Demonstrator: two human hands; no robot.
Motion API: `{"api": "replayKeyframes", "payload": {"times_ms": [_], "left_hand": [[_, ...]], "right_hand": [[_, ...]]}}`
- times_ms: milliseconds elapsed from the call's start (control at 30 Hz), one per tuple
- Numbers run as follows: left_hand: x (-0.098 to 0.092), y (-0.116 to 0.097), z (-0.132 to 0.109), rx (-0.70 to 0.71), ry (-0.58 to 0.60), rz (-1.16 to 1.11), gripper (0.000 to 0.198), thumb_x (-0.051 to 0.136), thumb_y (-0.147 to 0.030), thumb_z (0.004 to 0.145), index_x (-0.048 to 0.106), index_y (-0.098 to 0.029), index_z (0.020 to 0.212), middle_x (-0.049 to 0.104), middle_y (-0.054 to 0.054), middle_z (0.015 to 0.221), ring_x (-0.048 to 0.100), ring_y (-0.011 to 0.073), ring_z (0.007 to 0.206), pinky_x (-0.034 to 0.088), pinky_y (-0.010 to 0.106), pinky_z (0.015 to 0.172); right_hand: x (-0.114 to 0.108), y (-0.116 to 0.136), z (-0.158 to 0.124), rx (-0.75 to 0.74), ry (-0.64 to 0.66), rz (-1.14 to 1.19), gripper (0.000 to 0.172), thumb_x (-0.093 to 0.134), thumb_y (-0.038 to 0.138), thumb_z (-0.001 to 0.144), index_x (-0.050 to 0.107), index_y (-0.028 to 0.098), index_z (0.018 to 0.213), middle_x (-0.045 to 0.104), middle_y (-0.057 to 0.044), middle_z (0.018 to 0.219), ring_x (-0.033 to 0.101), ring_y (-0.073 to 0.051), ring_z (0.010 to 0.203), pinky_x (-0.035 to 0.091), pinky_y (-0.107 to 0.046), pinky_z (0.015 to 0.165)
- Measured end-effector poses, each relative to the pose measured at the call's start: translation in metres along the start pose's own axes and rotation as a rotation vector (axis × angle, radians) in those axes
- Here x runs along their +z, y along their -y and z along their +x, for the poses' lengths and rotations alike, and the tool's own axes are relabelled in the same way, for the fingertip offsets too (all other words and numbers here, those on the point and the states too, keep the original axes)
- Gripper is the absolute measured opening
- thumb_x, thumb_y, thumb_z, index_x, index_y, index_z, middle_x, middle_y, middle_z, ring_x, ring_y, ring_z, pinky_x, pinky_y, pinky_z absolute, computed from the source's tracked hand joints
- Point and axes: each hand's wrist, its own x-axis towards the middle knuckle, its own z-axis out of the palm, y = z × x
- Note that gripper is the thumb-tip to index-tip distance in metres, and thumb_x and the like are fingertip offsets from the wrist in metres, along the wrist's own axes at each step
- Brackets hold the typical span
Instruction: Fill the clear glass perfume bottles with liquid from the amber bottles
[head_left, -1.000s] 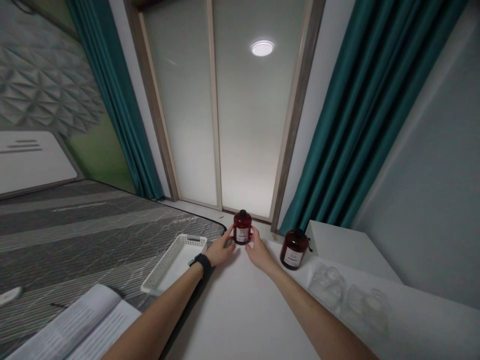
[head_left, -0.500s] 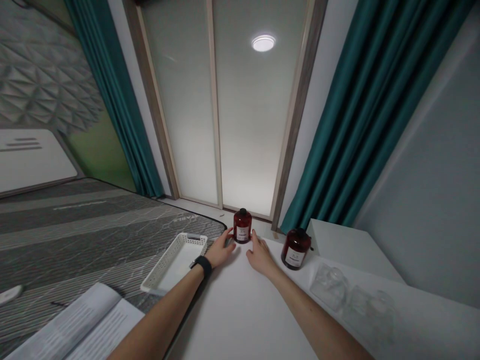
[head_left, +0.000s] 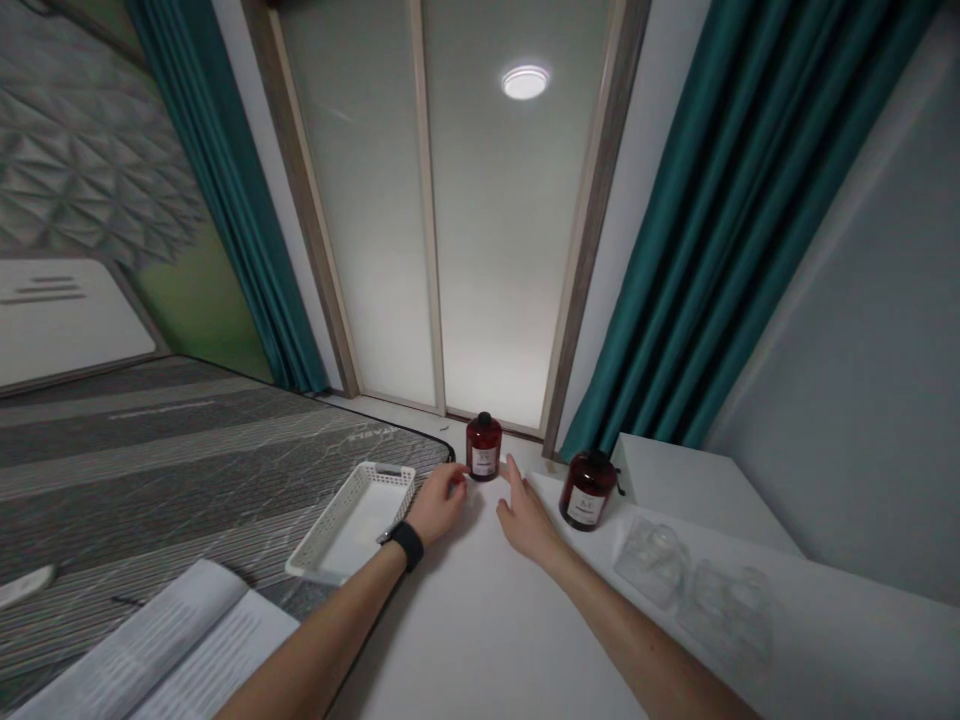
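Head view: two hands by a red bottle

Near left, open book (head_left: 172,650) on the bed. White basket (head_left: 352,510) off the surface (head_left: 480,620)'s left edge. Left hand (head_left: 439,500), fingers loosely curled, empty; right hand (head_left: 529,520), fingers spread, empty. Small red bottle (head_left: 484,448) upright at the far edge, just beyond both; second red bottle (head_left: 586,490) further right.

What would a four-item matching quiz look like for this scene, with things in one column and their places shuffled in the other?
Things
1 white basket
2 open book
3 clear glasses
4 small red bottle

Places
A just past the fingertips, between left hand and right hand
B lower left corner of the view
C just left of the left hand
D on the white table, right of the right forearm

Pairs: 1-C, 2-B, 3-D, 4-A
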Motion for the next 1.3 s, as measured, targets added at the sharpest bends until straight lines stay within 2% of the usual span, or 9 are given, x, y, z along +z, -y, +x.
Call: {"api": "replayKeyframes", "payload": {"times_ms": [233,333,400,467,633,900,1000,1100,1300], "left_hand": [[0.017,-0.042,-0.016,0.066,0.051,-0.086,0.021,0.052,-0.023,0.089,0.07,-0.017,0.099,0.074,0.008,0.098,0.066,0.0217,0.087,0.051,0.035,0.084],[0.034,-0.055,-0.018,0.085,0.1,-0.15,0.022,0.053,-0.024,0.09,0.07,-0.015,0.101,0.074,0.009,0.1,0.067,0.0215,0.089,0.052,0.035,0.084],[0.048,-0.063,-0.018,0.102,0.136,-0.194,0.024,0.054,-0.022,0.089,0.068,-0.015,0.108,0.074,0.01,0.105,0.068,0.0211,0.092,0.054,0.034,0.084],[0.063,-0.072,-0.017,0.116,0.165,-0.23,0.029,0.055,-0.018,0.087,0.066,-0.015,0.114,0.072,0.011,0.112,0.068,0.0206,0.094,0.055,0.035,0.084],[0.09,-0.087,-0.012,0.133,0.178,-0.277,0.041,0.053,-0.016,0.087,0.058,-0.017,0.128,0.063,0.014,0.125,0.064,0.0228,0.106,0.054,0.04,0.091],[0.104,-0.095,-0.007,0.163,0.193,-0.316,0.051,0.056,-0.012,0.084,0.053,-0.019,0.135,0.058,0.013,0.135,0.054,0.0261,0.126,0.042,0.048,0.109],[0.107,-0.096,-0.007,0.165,0.203,-0.333,0.054,0.056,-0.011,0.084,0.052,-0.02,0.136,0.058,0.013,0.137,0.054,0.0261,0.127,0.042,0.048,0.109],[0.107,-0.096,-0.009,0.16,0.207,-0.342,0.055,0.055,-0.01,0.084,0.051,-0.02,0.138,0.057,0.013,0.139,0.054,0.0256,0.127,0.044,0.047,0.107],[0.093,-0.091,-0.013,0.143,0.182,-0.319,0.057,0.053,-0.011,0.084,0.047,-0.021,0.14,0.054,0.013,0.142,0.055,0.025,0.126,0.047,0.044,0.104]], "right_hand": [[-0.056,0.027,-0.033,-0.139,-0.008,0.073,0.074,0.04,0.012,0.09,0.009,0.023,0.157,0.062,-0.012,0.131,0.062,-0.021,0.116,0.046,-0.044,0.104],[-0.093,0.036,-0.046,-0.195,-0.071,-0.025,0.063,0.039,0.013,0.092,0.025,0.022,0.152,0.063,-0.011,0.126,0.064,-0.019,0.107,0.049,-0.04,0.098],[-0.119,0.039,-0.052,-0.21,-0.113,-0.208,0.05,0.039,0.013,0.093,0.041,0.02,0.142,0.063,-0.01,0.122,0.062,-0.019,0.106,0.049,-0.035,0.095],[-0.145,0.037,-0.055,-0.169,-0.155,-0.4,0.04,0.04,0.013,0.093,0.054,0.02,0.129,0.064,-0.01,0.118,0.06,-0.022,0.109,0.047,-0.036,0.094],[-0.184,0.018,-0.055,-0.007,-0.185,-0.586,0.039,0.042,0.013,0.092,0.06,0.013,0.126,0.067,-0.018,0.115,0.057,-0.033,0.109,0.037,-0.047,0.092],[-0.187,0.0,-0.041,0.15,0.035,-0.636,0.057,0.052,0.028,0.093,0.04,0.018,0.148,0.076,-0.012,0.104,0.065,-0.032,0.103,0.035,-0.043,0.09],[-0.183,0.001,-0.033,0.187,0.087,-0.592,0.059,0.057,0.037,0.092,0.042,0.022,0.147,0.076,-0.01,0.112,0.067,-0.032,0.106,0.036,-0.042,0.091],[-0.179,0.005,-0.026,0.205,0.095,-0.55,0.051,0.058,0.039,0.091,0.049,0.024,0.139,0.076,-0.009,0.114,0.068,-0.031,0.107,0.037,-0.042,0.092],[-0.163,0.011,-0.014,0.194,0.052,-0.471,0.047,0.064,0.037,0.088,0.054,0.023,0.132,0.077,-0.009,0.107,0.07,-0.032,0.105,0.041,-0.042,0.091]]}}
